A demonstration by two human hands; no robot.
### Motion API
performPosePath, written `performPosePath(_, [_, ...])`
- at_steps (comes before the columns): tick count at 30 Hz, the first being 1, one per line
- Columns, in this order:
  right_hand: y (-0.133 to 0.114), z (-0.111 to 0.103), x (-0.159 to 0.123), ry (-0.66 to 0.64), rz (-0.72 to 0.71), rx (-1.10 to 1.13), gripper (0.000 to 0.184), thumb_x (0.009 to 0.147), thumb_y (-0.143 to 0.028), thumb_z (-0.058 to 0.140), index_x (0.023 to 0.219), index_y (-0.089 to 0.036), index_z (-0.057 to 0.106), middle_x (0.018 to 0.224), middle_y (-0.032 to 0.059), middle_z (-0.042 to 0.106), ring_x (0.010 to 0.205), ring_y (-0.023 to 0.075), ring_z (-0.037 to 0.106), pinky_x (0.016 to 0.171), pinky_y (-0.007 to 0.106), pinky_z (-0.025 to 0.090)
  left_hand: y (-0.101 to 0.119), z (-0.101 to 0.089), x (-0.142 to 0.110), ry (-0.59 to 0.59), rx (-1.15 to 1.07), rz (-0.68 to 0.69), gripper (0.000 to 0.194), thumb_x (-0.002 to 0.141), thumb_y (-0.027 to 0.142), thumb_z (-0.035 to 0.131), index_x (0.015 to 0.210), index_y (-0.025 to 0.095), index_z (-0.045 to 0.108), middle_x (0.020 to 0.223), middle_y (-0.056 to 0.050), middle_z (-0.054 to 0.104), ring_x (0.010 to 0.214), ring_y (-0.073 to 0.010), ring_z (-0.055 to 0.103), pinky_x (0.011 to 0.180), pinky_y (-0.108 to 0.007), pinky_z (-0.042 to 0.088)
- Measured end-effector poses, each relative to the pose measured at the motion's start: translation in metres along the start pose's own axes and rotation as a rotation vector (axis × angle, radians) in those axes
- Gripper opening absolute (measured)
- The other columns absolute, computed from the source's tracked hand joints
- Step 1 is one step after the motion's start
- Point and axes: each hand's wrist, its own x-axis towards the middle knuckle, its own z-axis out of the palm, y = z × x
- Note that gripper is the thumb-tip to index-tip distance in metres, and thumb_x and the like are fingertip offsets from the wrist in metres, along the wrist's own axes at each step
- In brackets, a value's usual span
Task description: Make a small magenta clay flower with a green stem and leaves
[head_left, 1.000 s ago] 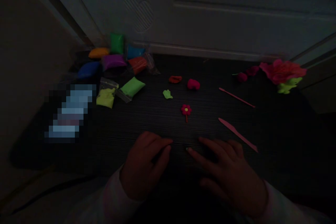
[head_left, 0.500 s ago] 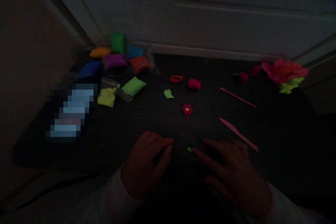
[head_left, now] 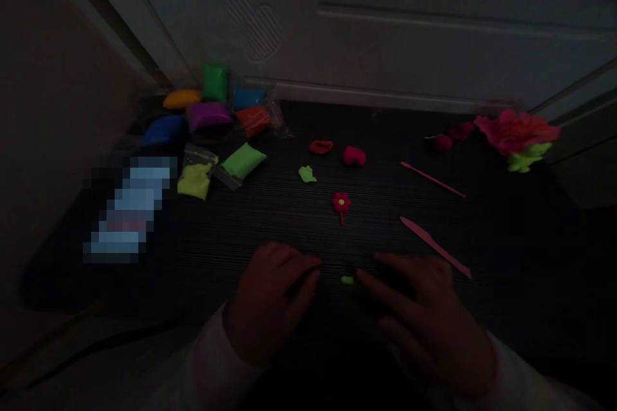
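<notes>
At the frame's lower centre, a green roll (head_left: 347,280) lies on the bench (head_left: 270,218) just beside the right hand (head_left: 429,321), its grip wide. The left hand (head_left: 270,305) has a narrow grip.

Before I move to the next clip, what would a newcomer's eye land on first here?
Most likely the pale blue pixelated patch at the left, the brightest area in a dark scene. Next might come the small crimson clay flower near the middle and the large pink artificial flower at the far right. A little green clay piece lies beside the right hand.
</notes>
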Motion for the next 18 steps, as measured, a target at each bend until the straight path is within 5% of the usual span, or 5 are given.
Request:
performPosePath(6, [0.005,-0.001,-0.003,0.132,0.097,0.061,0.037,0.079,-0.024,0.047,0.115,-0.022,0.049,0.112,0.0102,0.047,0.097,0.0243,0.047,0.078,0.041,0.036,0.008,0.009,0.007,-0.223,0.056,0.013,0.021,0.069,0.029,0.064,0.089,0.023,0.062,0.083,-0.002,0.062,0.077,-0.0188,0.052,0.067,-0.035,0.039])
performPosePath(12, [0.006,-0.001,-0.005,0.232,0.27,0.146,0.033,0.079,-0.021,0.043,0.112,-0.021,0.05,0.116,0.0096,0.043,0.103,0.0249,0.044,0.079,0.042,0.039,0.011,0.009,0.016,-0.351,0.055,0.056,0.01,0.077,0.024,0.054,0.083,0.024,0.062,0.079,0.001,0.061,0.077,-0.0162,0.05,0.067,-0.033,0.038])
performPosePath(18, [0.007,-0.004,-0.004,0.258,0.327,0.181,0.03,0.08,-0.021,0.042,0.109,-0.021,0.051,0.115,0.009,0.045,0.104,0.0253,0.046,0.079,0.043,0.042,-0.003,-0.005,0.044,-0.292,0.155,0.119,0.013,0.079,0.021,0.051,0.087,0.022,0.062,0.081,-0.001,0.06,0.078,-0.0167,0.05,0.068,-0.032,0.039])
